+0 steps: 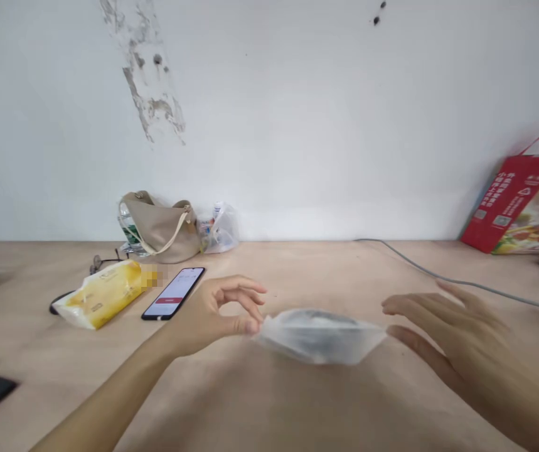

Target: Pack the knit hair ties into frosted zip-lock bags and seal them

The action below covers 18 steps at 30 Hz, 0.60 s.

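Observation:
A frosted, translucent plastic bag (320, 338) with something dark inside is in front of me, apparently just above the table; what it contains is too blurred to name. Its left corner is pinched between the thumb and index finger of my left hand (217, 314), the other fingers loosely curled. At the opposite end is my right hand (448, 342), its thumb close to the bag's right tip. The fingers there are stretched out and apart from the thumb, and whether the thumb touches the bag is unclear.
Left of my hands lie a phone (174, 294) with a lit screen and a yellow tissue pack (104, 295). Against the wall stand a beige handbag (165, 229) and a clear plastic bag (223, 229). On the right are a red shopping bag (523, 207) and a grey cable (429, 271).

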### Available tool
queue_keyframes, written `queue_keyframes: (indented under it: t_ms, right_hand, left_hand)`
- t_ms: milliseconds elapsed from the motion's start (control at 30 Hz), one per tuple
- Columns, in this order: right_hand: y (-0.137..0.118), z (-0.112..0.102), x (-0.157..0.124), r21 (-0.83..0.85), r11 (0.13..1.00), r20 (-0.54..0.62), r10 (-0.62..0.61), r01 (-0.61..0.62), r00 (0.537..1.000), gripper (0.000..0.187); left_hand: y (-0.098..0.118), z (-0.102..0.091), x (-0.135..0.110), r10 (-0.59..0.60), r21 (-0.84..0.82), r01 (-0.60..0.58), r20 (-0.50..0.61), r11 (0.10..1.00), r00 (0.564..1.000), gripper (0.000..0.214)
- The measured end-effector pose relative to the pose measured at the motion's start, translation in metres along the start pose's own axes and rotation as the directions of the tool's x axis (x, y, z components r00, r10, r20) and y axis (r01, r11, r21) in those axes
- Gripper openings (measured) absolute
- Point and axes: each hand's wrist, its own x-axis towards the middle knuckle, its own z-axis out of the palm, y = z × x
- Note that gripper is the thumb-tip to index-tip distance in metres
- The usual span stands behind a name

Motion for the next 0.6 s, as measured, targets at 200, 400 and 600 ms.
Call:
queue_keyframes:
  t_ms: [200, 400, 600]
  right_hand:
    - [-0.051, 0.021, -0.005, 0.17, 0.983, 0.009, -0.067, 0.065, 0.998, 0.04]
    - [-0.08, 0.057, -0.014, 0.154, 0.967, -0.055, -0.196, 0.202, 0.979, 0.055]
    - [-0.084, 0.069, -0.036, 0.144, 0.971, 0.06, -0.2, 0.19, 0.978, 0.071]
  left_hand:
    - [-0.018, 0.078, -0.031, 0.19, 0.406, -0.177, 0.01, 0.896, 0.982, 0.06]
    - [-0.054, 0.123, -0.043, 0.36, 0.62, -0.381, 0.166, 0.685, 0.918, 0.084]
    - [-0.059, 0.124, -0.047, 0.293, 0.683, -0.397, 0.27, 0.613, 0.917, 0.109]
